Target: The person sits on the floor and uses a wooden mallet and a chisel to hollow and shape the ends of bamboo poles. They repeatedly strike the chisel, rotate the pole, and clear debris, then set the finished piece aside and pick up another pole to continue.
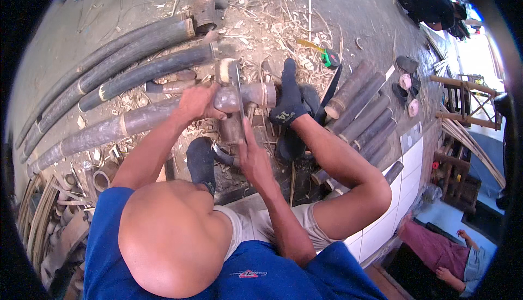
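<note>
A long dark bamboo pole [101,129] runs from the far left to the middle of the floor, lying across a shorter piece of bamboo [231,130]. My left hand [197,102] is closed over the pole, pressing from above. In my right hand [255,161] is a saw [238,85], its narrow blade seen nearly edge-on and crossing the pole just right of my left hand. The teeth cannot be made out. My right foot in a dark sock [290,95] presses by the pole's right end, and my other foot [201,161] stands near the crosspiece.
More long bamboo poles [131,44] lie at the left. Several cut bamboo lengths [362,109] are lined up at the right. A green tape measure [329,58] rests among pale shavings [256,33]. Another person [441,253] sits at the lower right, near a bamboo frame [466,101].
</note>
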`<state>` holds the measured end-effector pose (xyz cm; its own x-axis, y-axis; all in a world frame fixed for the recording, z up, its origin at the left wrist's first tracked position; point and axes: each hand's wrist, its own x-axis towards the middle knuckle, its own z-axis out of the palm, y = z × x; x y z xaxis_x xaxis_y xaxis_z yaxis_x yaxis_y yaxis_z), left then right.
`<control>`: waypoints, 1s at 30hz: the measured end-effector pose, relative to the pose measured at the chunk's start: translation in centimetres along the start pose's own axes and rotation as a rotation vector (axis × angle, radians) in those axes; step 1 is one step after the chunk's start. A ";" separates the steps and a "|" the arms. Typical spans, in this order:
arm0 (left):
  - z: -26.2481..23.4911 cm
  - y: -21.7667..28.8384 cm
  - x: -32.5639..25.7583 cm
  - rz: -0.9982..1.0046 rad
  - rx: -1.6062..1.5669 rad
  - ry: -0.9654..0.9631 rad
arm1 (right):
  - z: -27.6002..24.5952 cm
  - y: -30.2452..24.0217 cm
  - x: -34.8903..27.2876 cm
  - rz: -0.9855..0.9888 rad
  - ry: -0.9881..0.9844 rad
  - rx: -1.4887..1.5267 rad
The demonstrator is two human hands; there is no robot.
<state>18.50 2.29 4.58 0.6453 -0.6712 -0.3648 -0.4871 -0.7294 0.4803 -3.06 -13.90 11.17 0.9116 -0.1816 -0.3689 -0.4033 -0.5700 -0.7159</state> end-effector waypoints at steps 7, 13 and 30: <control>0.5 0.3 -0.4 -0.060 -0.030 -0.143 | 0.2 0.4 0.1 0.057 -0.021 -0.014; 0.5 -0.3 0.2 -0.021 -0.023 -0.063 | -0.2 0.4 -0.5 0.048 -0.034 -0.002; 1.5 2.3 -1.9 -0.017 0.239 0.149 | -1.6 -0.7 -0.9 0.035 -0.059 -0.028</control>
<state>15.23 1.71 5.18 0.7253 -0.6446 -0.2417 -0.5891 -0.7628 0.2666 -3.45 -14.59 12.97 0.8903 -0.1545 -0.4283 -0.4315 -0.5865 -0.6855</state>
